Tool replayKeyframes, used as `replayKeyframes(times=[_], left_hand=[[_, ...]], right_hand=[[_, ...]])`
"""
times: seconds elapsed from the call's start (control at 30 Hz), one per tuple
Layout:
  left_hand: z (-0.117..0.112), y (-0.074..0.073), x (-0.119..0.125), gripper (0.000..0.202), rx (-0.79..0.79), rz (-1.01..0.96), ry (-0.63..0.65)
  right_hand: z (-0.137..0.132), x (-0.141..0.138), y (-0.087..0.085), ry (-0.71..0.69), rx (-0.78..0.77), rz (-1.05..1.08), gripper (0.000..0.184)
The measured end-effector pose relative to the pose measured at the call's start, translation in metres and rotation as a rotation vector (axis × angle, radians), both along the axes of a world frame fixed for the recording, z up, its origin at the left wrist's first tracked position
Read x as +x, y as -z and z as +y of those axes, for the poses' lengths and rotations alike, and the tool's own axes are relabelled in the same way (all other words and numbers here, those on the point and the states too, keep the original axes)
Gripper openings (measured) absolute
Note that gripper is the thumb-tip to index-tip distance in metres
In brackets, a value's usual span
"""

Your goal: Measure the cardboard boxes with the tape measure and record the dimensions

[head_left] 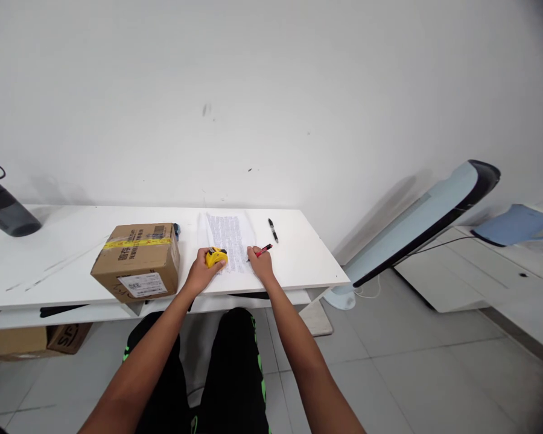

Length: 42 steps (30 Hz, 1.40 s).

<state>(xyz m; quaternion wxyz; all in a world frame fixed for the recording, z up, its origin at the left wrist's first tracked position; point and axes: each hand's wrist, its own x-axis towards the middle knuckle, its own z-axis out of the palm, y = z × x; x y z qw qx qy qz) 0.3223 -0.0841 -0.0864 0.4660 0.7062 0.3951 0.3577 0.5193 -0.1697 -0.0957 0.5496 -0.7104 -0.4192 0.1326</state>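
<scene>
A yellow and black tape measure [216, 257] is held in my left hand [200, 272], over the left side of a sheet of paper [228, 232] covered in handwriting. My right hand [261, 264] grips a red pen [264, 249] at the paper's right edge, its tip down by the sheet. Behind my right hand a black pen [273, 230] lies on the white desk [294, 253]. To the left of my left hand stands a taped cardboard box [138, 259] with a white shipping label.
A dark water bottle [9, 208] stands at the far left of the desk. Under the desk is another cardboard box [31, 342]. Right of the desk a large pale blue panel with a black edge [416, 223] leans at a slant. Behind everything rises a white wall [253, 108].
</scene>
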Motion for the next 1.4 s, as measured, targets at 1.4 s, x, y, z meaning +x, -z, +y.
replayKeyframes(times=[1.4], left_hand=[[-0.05, -0.108, -0.183, 0.067, 0.506, -0.189, -0.468]], right_hand=[[0.039, -0.226, -0.151, -0.41, 0.44, -0.128, 0.068]])
